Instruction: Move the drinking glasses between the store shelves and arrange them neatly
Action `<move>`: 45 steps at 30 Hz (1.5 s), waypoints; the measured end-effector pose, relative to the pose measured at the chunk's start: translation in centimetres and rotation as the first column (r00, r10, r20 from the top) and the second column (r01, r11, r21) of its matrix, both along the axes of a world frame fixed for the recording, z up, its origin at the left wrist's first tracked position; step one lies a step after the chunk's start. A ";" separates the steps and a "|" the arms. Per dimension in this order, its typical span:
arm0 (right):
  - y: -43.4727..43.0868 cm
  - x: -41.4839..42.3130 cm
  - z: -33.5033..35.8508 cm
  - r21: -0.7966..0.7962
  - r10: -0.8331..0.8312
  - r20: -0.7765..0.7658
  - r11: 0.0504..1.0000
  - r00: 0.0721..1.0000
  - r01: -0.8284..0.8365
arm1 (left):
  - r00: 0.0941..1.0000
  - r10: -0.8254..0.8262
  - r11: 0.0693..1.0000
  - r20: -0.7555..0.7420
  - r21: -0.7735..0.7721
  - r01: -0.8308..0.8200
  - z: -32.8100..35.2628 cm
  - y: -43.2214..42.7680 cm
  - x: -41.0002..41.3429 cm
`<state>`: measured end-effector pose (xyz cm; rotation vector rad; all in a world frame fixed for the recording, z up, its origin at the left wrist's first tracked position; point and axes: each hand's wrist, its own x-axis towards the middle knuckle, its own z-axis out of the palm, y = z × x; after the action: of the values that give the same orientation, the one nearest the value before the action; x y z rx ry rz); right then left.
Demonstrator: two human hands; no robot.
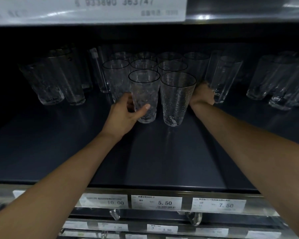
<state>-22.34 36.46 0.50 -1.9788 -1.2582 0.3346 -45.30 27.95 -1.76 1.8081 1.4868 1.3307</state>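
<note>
Both my arms reach into a dark store shelf (162,152). My left hand (126,114) grips a clear dimpled glass (144,94) low on its side, thumb across the front. Right beside it stands a second dimpled glass (177,99), and my right hand (202,95) is behind its right side, fingers hidden by the glass. Several more dimpled glasses (145,65) stand in rows just behind these two.
Tall clear glasses (224,78) stand close to my right hand, with more at the far right (274,80). Other glasses (50,81) stand at the left. Price labels (156,202) line the shelf's front rail. Lower shelves hold more glassware.
</note>
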 end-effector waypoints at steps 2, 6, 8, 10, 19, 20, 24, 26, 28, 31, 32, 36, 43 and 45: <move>0.0 0.0 0.0 0.007 -0.001 0.017 1.000 1.000 0.001 | 1.000 0.000 1.000 -0.004 -0.003 0.000 0.0 0.0 0.0; 0.0 0.0 -0.1 -0.001 -0.005 0.020 1.000 1.000 0.005 | 1.000 -0.007 1.000 -0.002 -0.011 0.007 0.1 -0.1 0.0; 0.0 0.0 -0.1 0.001 -0.005 0.012 1.000 1.000 0.005 | 1.000 -0.009 1.000 0.004 -0.013 0.009 0.1 -0.1 0.0; 0.0 0.0 -0.1 0.007 -0.006 0.012 1.000 1.000 0.006 | 1.000 -0.007 1.000 0.005 -0.014 0.007 0.2 -0.1 0.0; -0.4 0.0 -0.5 0.028 0.003 0.022 1.000 1.000 -0.004 | 1.000 0.003 1.000 0.006 -0.016 -0.003 0.1 -0.2 0.0; -0.7 0.0 -0.6 0.034 0.007 0.024 0.999 1.000 -0.008 | 1.000 0.004 1.000 0.007 -0.017 -0.003 0.1 -0.2 0.0; -1.7 0.4 -1.0 0.069 -0.003 0.009 0.998 1.000 0.002 | 1.000 -0.003 1.000 0.004 -0.018 0.003 0.2 -0.3 0.0; -2.8 0.7 -1.0 0.083 0.021 0.001 0.996 1.000 -0.021 | 1.000 -0.009 1.000 0.003 -0.017 0.009 0.2 -0.3 0.0; -4.1 0.7 -1.1 0.090 0.092 -0.002 0.992 0.996 -0.092 | 1.000 -0.012 1.000 0.004 -0.020 0.012 0.3 -0.4 -0.1; -6.3 0.6 -1.3 0.062 0.193 0.003 0.979 0.981 -0.193 | 0.999 -0.023 0.999 0.026 -0.029 0.024 0.3 -0.7 -0.1; -7.0 0.5 -1.4 0.048 0.216 0.010 0.975 0.976 -0.217 | 0.999 -0.031 0.999 0.035 -0.031 0.032 0.3 -0.8 -0.1; -10.3 0.7 -1.3 0.039 0.218 -0.042 0.976 0.975 -0.216 | 0.995 -0.071 0.995 0.067 -0.060 0.075 0.4 -1.2 -0.3; -16.3 1.9 -0.9 -0.038 0.231 -0.148 0.970 0.962 -0.238 | 0.981 -0.181 0.976 0.069 -0.111 0.188 1.1 -2.5 -1.1; -18.5 2.2 -0.1 -0.075 0.230 -0.132 0.968 0.964 -0.241 | 0.959 -0.284 0.944 0.017 -0.173 0.282 1.5 -3.1 -1.9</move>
<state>-20.15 17.92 0.44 -1.8529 -1.4233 0.6315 -47.16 24.89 -0.29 1.8323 1.2466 1.0218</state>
